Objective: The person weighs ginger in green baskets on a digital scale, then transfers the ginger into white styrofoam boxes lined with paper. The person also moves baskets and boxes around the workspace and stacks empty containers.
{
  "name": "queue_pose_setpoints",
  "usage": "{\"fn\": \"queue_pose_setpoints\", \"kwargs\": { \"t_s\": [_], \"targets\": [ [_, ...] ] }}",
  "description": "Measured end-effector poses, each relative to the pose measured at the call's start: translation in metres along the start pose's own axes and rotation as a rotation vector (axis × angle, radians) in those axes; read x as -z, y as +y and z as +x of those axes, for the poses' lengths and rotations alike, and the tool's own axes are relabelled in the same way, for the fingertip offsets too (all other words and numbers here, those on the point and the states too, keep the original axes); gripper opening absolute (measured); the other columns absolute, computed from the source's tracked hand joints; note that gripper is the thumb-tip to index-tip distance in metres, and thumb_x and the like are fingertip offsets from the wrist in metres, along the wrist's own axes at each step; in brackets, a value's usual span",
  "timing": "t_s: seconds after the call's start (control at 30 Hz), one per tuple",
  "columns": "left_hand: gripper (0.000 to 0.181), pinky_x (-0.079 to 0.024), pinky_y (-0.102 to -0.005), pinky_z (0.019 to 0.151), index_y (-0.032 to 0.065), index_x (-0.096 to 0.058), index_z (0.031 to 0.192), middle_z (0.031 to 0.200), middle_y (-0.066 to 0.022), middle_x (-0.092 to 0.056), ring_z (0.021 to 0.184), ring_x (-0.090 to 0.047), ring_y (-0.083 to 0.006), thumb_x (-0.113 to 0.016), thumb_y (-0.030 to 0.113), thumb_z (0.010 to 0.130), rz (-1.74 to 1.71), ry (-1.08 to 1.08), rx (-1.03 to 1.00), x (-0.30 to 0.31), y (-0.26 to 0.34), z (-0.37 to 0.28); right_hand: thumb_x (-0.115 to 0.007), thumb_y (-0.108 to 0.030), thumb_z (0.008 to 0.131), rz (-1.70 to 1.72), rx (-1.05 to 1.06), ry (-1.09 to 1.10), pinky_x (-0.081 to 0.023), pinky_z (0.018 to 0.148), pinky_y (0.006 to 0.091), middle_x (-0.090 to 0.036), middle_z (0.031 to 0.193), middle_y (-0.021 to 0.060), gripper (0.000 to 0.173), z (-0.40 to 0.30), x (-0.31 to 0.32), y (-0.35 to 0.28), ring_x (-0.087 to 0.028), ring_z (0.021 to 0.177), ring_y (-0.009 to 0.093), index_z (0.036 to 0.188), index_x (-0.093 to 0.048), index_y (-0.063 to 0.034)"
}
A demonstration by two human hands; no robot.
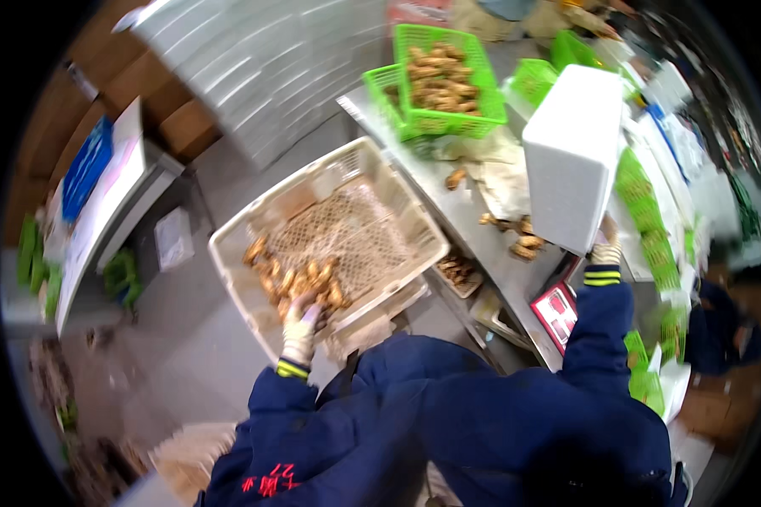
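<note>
My gloved left hand (301,326) reaches into a large off-white plastic crate (368,222), its fingers on a heap of yellow-brown mushroom-like pieces (311,279). Whether it grips any of them is hidden. The heap fills only the crate's near left corner. On the right, my gloved right hand (605,244) grips the lower end of a white foam box (574,146), which is tilted above a steel table (482,253). Several loose brown pieces (526,246) lie on the steel beside the box.
A green basket (447,125) of brown pieces stands at the table's far end. Near my right sleeve lies a red-framed panel (555,314). Small green baskets (650,222) line the far right. Stacked white foam boxes (260,70) rise behind the crate. A white table (101,190) stands left.
</note>
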State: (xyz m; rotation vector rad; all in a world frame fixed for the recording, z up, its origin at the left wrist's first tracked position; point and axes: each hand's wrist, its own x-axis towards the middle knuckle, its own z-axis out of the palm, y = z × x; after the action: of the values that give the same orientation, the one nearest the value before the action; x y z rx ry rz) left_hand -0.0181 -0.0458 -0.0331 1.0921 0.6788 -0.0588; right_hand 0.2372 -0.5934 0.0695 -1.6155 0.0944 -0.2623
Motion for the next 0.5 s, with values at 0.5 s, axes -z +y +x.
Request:
{"fn": "queue_pose_setpoints", "kwargs": {
  "t_s": [0.5],
  "targets": [
    [0.04,-0.047,-0.0204,0.056,0.0009,-0.044,0.125,0.088,-0.0079,-0.062,0.06,-0.054,-0.0083,-0.054,0.019,0.09,-0.051,0.366,-0.178,0.108,0.055,-0.069,-0.05,0.004,0.079,0.065,0.163,-0.422,-0.046,0.085,0.0289,-0.056,0.113,0.0256,0.069,-0.085,-0.308,-0.075,-0.058,0.1,0.023,0.141,-0.021,-0.0017]
  ]
}}
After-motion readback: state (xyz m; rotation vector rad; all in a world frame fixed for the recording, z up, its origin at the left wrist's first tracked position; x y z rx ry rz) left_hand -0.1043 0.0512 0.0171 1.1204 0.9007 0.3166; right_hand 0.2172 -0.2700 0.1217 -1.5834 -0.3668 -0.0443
